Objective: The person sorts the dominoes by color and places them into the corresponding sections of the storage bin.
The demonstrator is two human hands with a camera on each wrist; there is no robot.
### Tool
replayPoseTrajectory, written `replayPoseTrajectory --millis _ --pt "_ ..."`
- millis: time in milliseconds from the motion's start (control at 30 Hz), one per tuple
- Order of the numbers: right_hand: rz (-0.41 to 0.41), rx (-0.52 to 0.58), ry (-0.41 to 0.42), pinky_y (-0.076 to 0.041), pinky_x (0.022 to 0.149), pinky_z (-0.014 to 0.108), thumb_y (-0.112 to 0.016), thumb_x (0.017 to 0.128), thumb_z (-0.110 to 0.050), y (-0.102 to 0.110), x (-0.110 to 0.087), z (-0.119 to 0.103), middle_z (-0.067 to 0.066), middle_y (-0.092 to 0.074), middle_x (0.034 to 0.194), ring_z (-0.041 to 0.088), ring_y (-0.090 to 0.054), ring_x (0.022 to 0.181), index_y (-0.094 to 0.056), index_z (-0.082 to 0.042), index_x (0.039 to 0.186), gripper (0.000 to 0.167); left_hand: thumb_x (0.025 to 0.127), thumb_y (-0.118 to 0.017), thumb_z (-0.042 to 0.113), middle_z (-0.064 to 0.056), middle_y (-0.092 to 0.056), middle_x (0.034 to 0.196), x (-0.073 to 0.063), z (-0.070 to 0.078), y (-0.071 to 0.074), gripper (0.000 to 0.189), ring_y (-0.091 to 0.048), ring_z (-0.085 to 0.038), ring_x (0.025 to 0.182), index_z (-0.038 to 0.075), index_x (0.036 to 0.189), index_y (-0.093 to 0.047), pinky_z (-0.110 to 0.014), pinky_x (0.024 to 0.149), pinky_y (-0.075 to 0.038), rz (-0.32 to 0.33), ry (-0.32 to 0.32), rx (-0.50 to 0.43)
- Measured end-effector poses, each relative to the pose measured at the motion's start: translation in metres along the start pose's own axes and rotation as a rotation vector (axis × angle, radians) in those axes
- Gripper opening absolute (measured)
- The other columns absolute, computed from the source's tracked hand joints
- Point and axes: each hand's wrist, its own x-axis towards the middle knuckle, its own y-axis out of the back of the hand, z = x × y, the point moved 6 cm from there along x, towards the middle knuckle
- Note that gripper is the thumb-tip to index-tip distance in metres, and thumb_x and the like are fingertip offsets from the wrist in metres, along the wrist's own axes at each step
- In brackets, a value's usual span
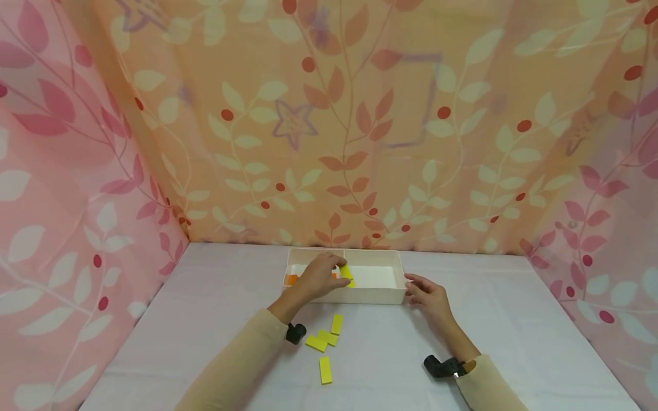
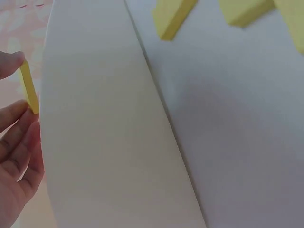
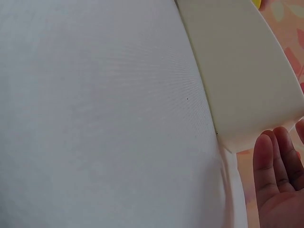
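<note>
My left hand point(image 1: 320, 278) reaches over a white two-compartment box point(image 1: 380, 295). Between its thumb and fingers it pinches a thin yellow block point(image 1: 346, 274), near the divider. In the left wrist view the yellow block point(image 2: 29, 88) stands on edge in the grip, just past the box wall point(image 2: 104, 118). My right hand point(image 1: 430, 297) is at the box's right end, its fingers extended. The right wrist view shows the fingertips against the end wall point(image 3: 247, 71). Orange blocks point(image 1: 292, 279) lie in the left compartment, partly hidden by the left hand.
Several yellow blocks point(image 1: 325, 370) lie on the white tabletop point(image 1: 380, 359) in front of the box, two of them overlapping. Behind the box hangs a leaf-patterned orange curtain point(image 1: 247, 188), with pink patterned cloth point(image 1: 61, 188) on both sides.
</note>
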Motion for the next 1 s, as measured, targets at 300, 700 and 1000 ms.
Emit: replayPoseTrajectory --millis 300,700,1000 --pt "0.001 -0.032 -0.026 -0.057 0.07 0.024 -0.065 0.094 -0.026 -0.003 -0.001 -0.001 0.009 -0.065 0.103 0.01 -0.064 0.08 -0.057 -0.003 0.133 0.046 0.084 -0.076 0.031 -0.004 -0.064 0.113 0.01 0.002 -0.006 0.046 -0.059 -0.023 0.102 0.009 0.123 -0.064 -0.032 0.085 -0.05 -0.032 0.073 -0.056" --pt "-0.001 -0.065 0.061 -0.057 0.068 0.025 -0.066 0.093 -0.015 0.0 0.001 -0.012 0.021 -0.068 0.103 0.007 -0.065 0.078 -0.059 0.006 0.127 0.041 0.083 -0.077 0.029 -0.002 -0.064 0.111 0.015 0.004 -0.014 0.046 -0.058 -0.019 0.1 0.009 0.123 -0.065 -0.031 0.085 -0.05 -0.019 0.092 -0.06" --pt "0.035 -0.073 0.078 -0.058 0.069 0.026 -0.067 0.092 -0.013 0.001 0.004 -0.015 0.012 -0.07 0.107 0.007 -0.064 0.076 -0.061 0.008 0.122 0.038 0.084 -0.075 0.033 -0.002 -0.065 0.115 0.02 0.009 -0.017 0.048 -0.057 -0.017 0.1 0.011 0.125 -0.064 -0.03 0.086 -0.051 -0.035 0.109 -0.046"
